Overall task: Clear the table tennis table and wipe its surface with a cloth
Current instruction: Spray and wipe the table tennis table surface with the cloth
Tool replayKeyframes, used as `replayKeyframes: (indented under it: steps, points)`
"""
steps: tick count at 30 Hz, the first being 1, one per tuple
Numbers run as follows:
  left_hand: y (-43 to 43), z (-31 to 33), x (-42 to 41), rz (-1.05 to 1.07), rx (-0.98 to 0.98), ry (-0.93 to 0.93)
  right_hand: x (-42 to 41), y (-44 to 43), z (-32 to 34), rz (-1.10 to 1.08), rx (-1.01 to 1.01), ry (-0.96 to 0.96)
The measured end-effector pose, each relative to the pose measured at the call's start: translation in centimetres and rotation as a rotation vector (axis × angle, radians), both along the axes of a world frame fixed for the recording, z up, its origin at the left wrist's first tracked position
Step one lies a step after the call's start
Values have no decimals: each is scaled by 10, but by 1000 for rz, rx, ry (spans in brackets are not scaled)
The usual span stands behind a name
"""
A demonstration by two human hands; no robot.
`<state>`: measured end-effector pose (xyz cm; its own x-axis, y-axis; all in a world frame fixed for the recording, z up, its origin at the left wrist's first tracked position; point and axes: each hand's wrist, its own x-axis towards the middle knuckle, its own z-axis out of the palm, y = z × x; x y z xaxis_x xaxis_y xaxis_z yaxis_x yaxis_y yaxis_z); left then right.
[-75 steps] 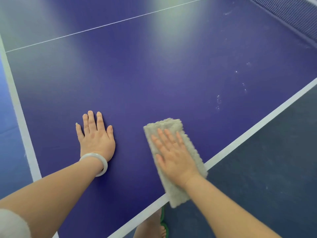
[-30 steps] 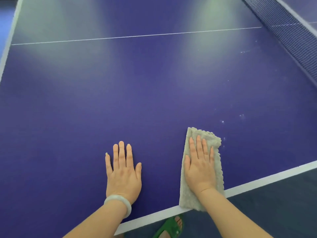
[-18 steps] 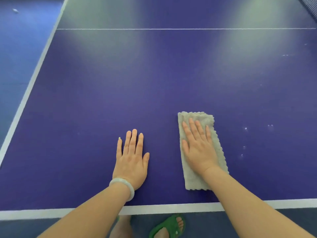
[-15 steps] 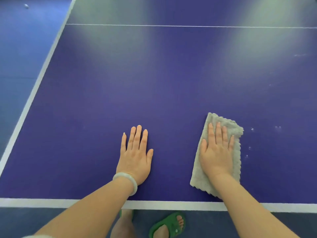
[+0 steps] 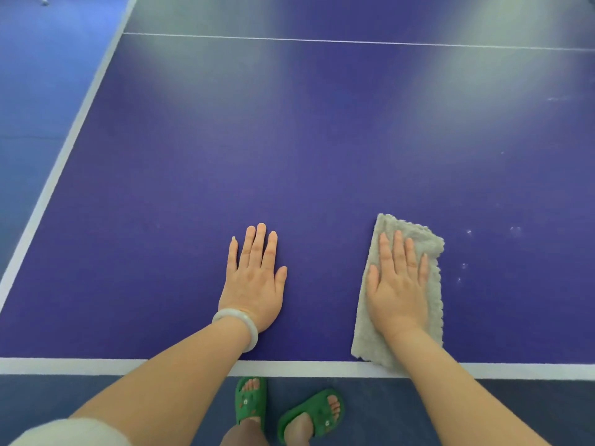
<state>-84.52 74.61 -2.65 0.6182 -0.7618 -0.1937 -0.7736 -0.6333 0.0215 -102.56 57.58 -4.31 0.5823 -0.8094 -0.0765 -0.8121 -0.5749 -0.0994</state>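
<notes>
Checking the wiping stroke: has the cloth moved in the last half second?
Yes. The cloth has slid nearer: its near end now overlaps the white edge line, which it lay short of before.

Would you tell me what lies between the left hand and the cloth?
Only bare purple table surface lies between the left hand and the cloth, as the head view shows.
</notes>
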Motion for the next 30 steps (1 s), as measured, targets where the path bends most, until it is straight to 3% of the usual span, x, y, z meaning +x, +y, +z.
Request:
replayKeyframes:
  steps: [3, 7, 10, 16, 27, 30]
  points:
    - [0, 1, 0, 6, -5, 5, 12, 39, 3, -124, -29, 4]
    - [-1, 5, 0, -5, -1, 27, 36, 80, 7, 164, 6, -29]
    - [-1, 5, 0, -10, -12, 20, 11, 65, 10, 299, 32, -5]
    - [2, -2, 1, -19, -55, -4, -60, 29, 11, -52, 23, 61]
    - [-42, 4, -40, -72, -226, 89, -57, 30, 11, -39, 18, 29]
    - [-96, 15, -80, 62, -186, 181, -62, 18, 9, 48, 33, -6]
